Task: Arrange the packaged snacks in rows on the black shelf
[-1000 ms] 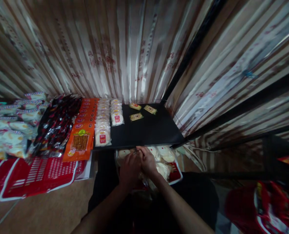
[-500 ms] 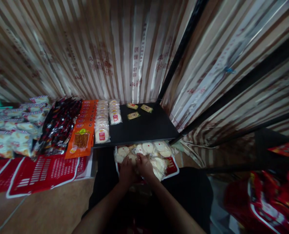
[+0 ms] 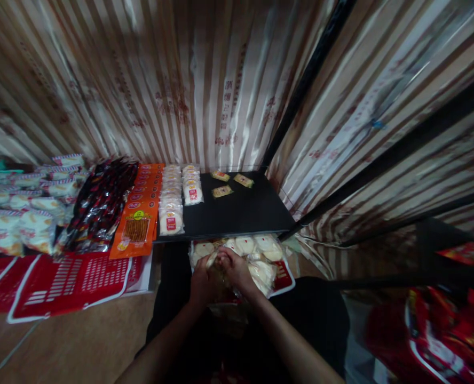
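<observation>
My left hand (image 3: 200, 278) is closed on a pale rice cracker packet (image 3: 212, 260) in clear wrap. Beside it, my right hand (image 3: 235, 268) has its fingers pinched together at the packet's right side, touching it; dim light blurs the fingertips. Both hands are over a red basket (image 3: 288, 281) between my knees. More wrapped round rice crackers (image 3: 266, 274) lie in that basket. Just beyond it is the black shelf (image 3: 237, 216), where rice cracker packets stand in two rows, a longer row (image 3: 171, 221) and a shorter row (image 3: 192, 192).
Small yellow packets (image 3: 222, 191) lie on the shelf. Farther left are an orange snack bag (image 3: 136, 229), dark shiny packets (image 3: 96, 208) and white snack bags (image 3: 37, 232). A red basket (image 3: 72, 282) stands below. Black poles (image 3: 301, 96) and a striped curtain (image 3: 205, 85) surround the shelf.
My hands have lifted slightly, and the packet between them has tilted to a steeper angle. The view has shifted a little.
</observation>
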The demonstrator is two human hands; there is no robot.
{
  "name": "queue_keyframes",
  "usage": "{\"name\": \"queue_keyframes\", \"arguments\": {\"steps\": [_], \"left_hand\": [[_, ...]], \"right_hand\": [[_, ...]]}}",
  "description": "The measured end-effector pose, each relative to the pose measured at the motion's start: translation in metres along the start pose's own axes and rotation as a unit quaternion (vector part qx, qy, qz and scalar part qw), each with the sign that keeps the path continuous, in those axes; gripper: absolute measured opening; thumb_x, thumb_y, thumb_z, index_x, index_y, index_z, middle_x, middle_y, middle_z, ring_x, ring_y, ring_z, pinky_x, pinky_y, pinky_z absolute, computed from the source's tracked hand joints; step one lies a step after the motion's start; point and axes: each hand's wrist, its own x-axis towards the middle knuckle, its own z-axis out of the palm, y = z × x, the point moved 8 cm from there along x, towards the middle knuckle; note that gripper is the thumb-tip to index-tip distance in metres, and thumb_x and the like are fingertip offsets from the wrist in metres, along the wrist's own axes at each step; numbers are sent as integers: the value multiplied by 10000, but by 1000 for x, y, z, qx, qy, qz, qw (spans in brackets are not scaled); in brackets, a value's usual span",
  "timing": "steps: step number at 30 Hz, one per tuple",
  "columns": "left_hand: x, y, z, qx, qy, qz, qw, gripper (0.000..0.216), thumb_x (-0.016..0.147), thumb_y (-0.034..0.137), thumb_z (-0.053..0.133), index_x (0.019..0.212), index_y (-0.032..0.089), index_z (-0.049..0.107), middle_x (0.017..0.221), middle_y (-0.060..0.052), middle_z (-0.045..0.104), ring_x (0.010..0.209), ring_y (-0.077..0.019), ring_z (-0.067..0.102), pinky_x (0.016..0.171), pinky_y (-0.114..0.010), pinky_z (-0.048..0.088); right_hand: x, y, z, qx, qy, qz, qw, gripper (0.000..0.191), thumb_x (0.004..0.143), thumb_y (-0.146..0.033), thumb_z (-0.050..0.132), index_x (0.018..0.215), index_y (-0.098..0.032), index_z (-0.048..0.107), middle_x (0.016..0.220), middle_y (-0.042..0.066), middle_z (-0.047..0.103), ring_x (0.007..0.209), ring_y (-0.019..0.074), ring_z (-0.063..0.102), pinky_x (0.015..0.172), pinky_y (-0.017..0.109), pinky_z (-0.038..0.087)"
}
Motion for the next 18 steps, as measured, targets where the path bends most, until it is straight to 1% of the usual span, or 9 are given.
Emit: {"name": "queue_keyframes", "arguments": {"steps": [2,4,7,9,11,12,15,16,18], "left_hand": [[6,7,-12,-24,4,9,1000,283,807,191,417,1052,177,560,1035,-72,612,977,-187,575,881,-329,461],[15,15,-20,-39,-18,27,999,253,772,159,437,980,175,581,975,-57,620,935,-185,576,864,-329,460],[29,24,-28,-56,-79,39,995,251,729,133,461,939,173,593,926,-37,636,886,-181,579,849,-330,457],[37,30,-34,-76,-114,42,990,268,719,136,477,959,175,590,921,-29,642,862,-173,583,831,-321,460],[45,35,-42,-117,-131,35,984,341,708,146,507,1043,180,557,931,-25,641,851,-165,590,803,-306,470],[49,37,-47,-147,-130,24,980,392,703,160,526,1095,180,528,937,-28,638,847,-164,595,785,-300,476],[58,36,-63,-252,-82,-32,964,501,710,245,575,1188,159,454,955,-55,616,851,-168,609,757,-298,490],[60,33,-67,-280,-59,-53,957,513,714,276,584,1192,149,450,963,-65,607,857,-171,612,761,-301,493],[61,29,-71,-312,-21,-84,946,552,716,301,593,1218,138,431,1015,-87,587,886,-177,612,775,-311,500]], "right_hand": [[3,-19,-6,-87,11,-61,994,381,800,-193,461,1161,-195,580,1038,78,641,927,185,607,852,334,484],[5,-41,-9,-170,5,-124,978,410,779,-172,519,1184,-200,574,1117,94,604,1007,206,564,897,358,458],[8,-70,-6,-245,-44,-201,947,424,783,-197,576,1207,-210,566,1158,89,604,1070,234,520,939,388,416],[13,-79,-4,-248,-86,-216,940,399,805,-230,574,1203,-212,570,1113,79,636,1035,231,539,921,377,418],[20,-81,-5,-214,-104,-197,951,359,816,-266,569,1170,-213,592,1034,70,664,956,212,576,871,350,440],[25,-79,-8,-183,-97,-175,962,342,809,-281,577,1142,-212,607,1007,65,671,916,203,589,843,337,449],[39,-67,-17,-22,-47,-78,996,298,747,-327,629,1017,-201,636,917,36,686,793,172,612,740,294,476],[41,-61,-18,52,-32,-40,997,285,718,-347,652,959,-196,635,860,20,688,742,158,612,692,275,481],[43,-48,-14,191,-11,41,981,284,656,-387,697,839,-186,612,728,-11,669,639,129,598,587,231,473]]}}
